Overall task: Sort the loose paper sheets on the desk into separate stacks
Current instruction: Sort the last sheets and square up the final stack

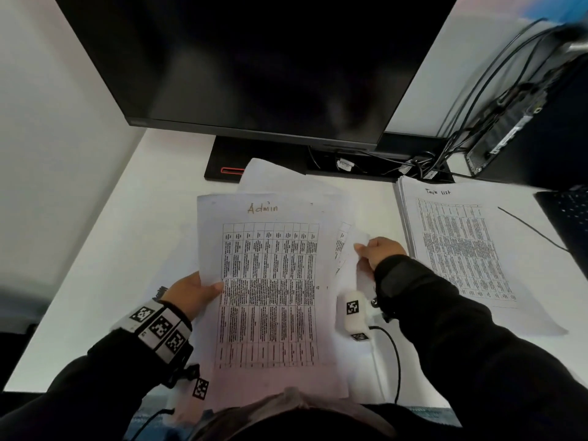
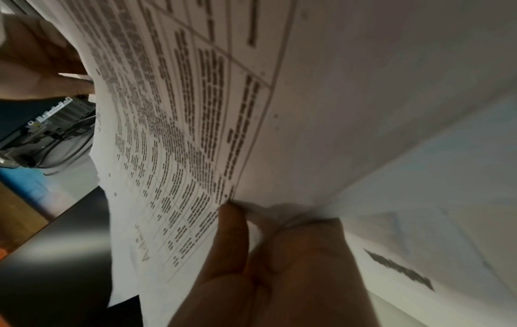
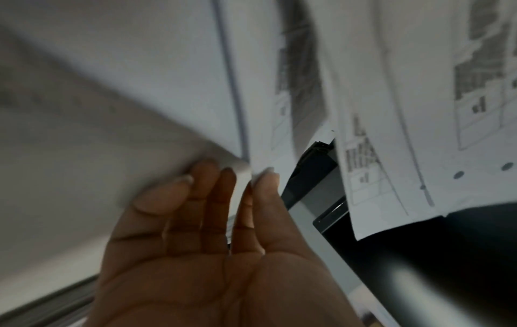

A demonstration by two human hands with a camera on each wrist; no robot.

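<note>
A bundle of printed table sheets is held above the desk; its top sheet (image 1: 270,291) is headed "Admin". My left hand (image 1: 194,292) pinches the bundle's left edge, thumb on top, and the same pinch shows in the left wrist view (image 2: 251,223). My right hand (image 1: 378,253) pinches the right edge of a lower sheet (image 1: 350,249) between thumb and fingers; the right wrist view shows that hand (image 3: 243,183) with the paper edge between thumb and forefinger. A squared stack (image 1: 461,246) headed "Task list" lies flat on the desk at the right.
A dark monitor (image 1: 254,65) and its stand (image 1: 229,160) stand behind the sheets. Cables (image 1: 423,160) and a small computer (image 1: 506,135) sit at the back right. A dark keyboard corner (image 1: 566,214) lies at the far right. The white desk (image 1: 127,237) shows bare at the left.
</note>
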